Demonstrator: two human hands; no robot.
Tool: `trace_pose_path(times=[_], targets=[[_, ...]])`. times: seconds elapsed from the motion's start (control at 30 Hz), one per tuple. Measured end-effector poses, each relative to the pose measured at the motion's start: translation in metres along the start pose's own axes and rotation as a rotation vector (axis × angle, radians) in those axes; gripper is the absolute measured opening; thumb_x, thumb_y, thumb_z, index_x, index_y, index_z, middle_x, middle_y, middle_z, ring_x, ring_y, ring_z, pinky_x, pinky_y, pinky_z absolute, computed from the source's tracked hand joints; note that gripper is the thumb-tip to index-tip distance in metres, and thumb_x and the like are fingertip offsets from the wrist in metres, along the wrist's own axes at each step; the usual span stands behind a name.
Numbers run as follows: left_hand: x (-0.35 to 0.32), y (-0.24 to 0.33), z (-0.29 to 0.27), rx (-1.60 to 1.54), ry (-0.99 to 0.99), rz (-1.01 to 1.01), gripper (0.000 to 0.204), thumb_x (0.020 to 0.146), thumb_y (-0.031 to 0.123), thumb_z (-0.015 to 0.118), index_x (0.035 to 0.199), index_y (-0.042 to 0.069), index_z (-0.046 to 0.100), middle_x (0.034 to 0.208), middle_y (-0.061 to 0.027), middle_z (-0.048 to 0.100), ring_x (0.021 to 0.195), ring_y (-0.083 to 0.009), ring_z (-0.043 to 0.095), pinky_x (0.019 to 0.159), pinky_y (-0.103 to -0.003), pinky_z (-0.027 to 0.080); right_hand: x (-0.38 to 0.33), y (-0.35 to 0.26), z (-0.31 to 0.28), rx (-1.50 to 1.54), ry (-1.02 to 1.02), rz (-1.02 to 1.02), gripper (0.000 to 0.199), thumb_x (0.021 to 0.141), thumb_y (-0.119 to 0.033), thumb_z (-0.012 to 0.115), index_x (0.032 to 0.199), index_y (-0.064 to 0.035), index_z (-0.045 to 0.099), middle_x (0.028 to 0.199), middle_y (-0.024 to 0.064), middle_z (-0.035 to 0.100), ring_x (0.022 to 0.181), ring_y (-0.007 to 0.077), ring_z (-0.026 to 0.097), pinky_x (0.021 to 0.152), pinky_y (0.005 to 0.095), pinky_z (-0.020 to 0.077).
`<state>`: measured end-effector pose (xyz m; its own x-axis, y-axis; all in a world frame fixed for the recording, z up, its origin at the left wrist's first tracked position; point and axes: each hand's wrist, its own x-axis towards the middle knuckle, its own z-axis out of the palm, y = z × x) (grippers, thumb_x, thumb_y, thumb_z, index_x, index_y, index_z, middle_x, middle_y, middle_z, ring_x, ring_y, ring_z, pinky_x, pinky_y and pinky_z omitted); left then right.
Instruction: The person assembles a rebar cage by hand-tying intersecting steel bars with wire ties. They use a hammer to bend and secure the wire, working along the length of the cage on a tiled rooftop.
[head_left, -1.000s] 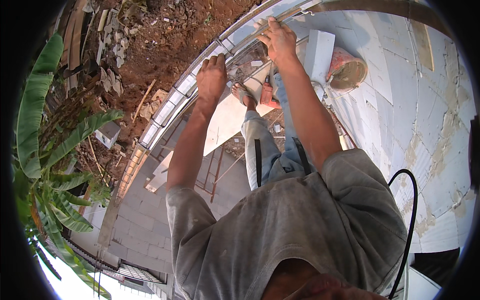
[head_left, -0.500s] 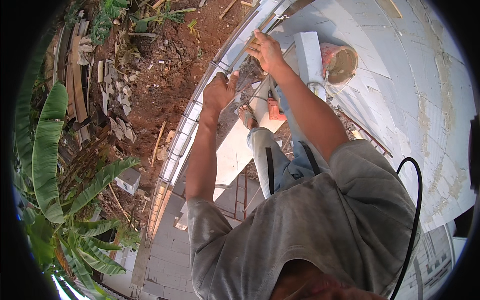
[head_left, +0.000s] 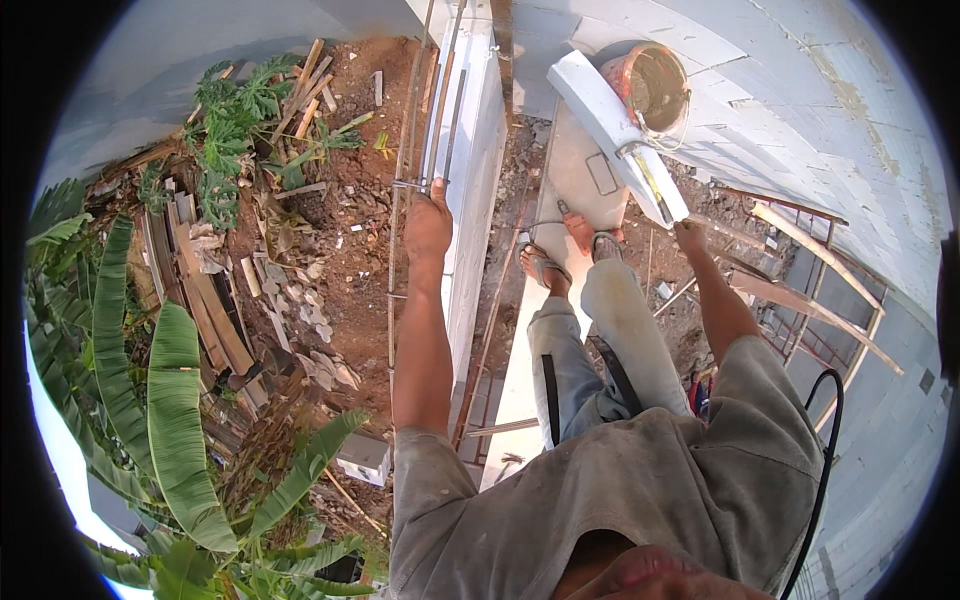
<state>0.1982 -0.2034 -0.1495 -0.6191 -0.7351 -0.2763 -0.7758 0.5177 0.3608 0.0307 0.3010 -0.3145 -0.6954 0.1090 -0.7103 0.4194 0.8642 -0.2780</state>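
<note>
My left hand [head_left: 429,228] is closed around the thin steel rebar [head_left: 398,250] running along the top of the white block wall [head_left: 478,130]. My right hand [head_left: 690,237] is closed at the near end of a long white block [head_left: 592,88]. Whatever its fingers hold is hidden. On that block lies a slim tool with a yellowish part [head_left: 650,178]. An orange-red power drill [head_left: 577,230] rests by my feet on a pale plank [head_left: 520,352].
An orange bucket [head_left: 622,78] of grey mortar stands beside the block. Rusty rebar frames and timber strips [head_left: 815,232] lie at the right. Left of the wall are red soil [head_left: 355,255], scrap wood [head_left: 200,290] and banana leaves [head_left: 185,420]. A grey block wall [head_left: 800,110] rises at the right.
My right hand has left the rebar at the wall top and moved right and down to the block's end. My left hand stays at the rebar. The view has turned.
</note>
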Motion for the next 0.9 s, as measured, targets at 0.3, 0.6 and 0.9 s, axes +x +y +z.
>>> trace_pose_path(times=[0.3, 0.6, 0.9], targets=[[0.016, -0.002, -0.03, 0.189, -0.342, -0.093, 0.083, 0.097, 0.064, 0.026, 0.105, -0.013, 0.056, 0.097, -0.0384, 0.06, 0.095, -0.055, 0.057, 0.083, -0.055, 0.046, 0.078, 0.02, 0.044, -0.325, 0.193, -0.444, 0.036, 0.086, -0.03, 0.062, 0.11, -0.0022, 0.066, 0.096, 0.0274, 0.065, 0.094, 0.0423, 0.062, 0.088, 0.0474, 0.0486], [0.03, -0.005, -0.073, 0.172, -0.639, -0.085, 0.08, 0.094, 0.069, 0.031, 0.107, -0.005, 0.061, 0.079, -0.0123, 0.061, 0.076, -0.0217, 0.061, 0.081, -0.037, 0.046, 0.161, 0.002, 0.115, -0.605, 0.4, -0.292, 0.044, 0.091, -0.031, 0.052, 0.127, -0.0075, 0.045, 0.127, 0.0192, 0.051, 0.118, 0.0409, 0.051, 0.091, 0.0556, 0.0474], [0.035, -0.005, -0.083, 0.333, -0.6, 0.103, 0.054, 0.098, 0.053, 0.042, 0.104, 0.003, 0.064, 0.072, -0.0104, 0.061, 0.079, -0.0193, 0.063, 0.072, -0.036, 0.047, 0.056, -0.055, 0.108, -0.286, 0.112, -0.287, 0.049, 0.09, -0.037, 0.05, 0.118, 0.0021, 0.047, 0.093, 0.0279, 0.066, 0.088, 0.0442, 0.065, 0.076, 0.0513, 0.0506]])
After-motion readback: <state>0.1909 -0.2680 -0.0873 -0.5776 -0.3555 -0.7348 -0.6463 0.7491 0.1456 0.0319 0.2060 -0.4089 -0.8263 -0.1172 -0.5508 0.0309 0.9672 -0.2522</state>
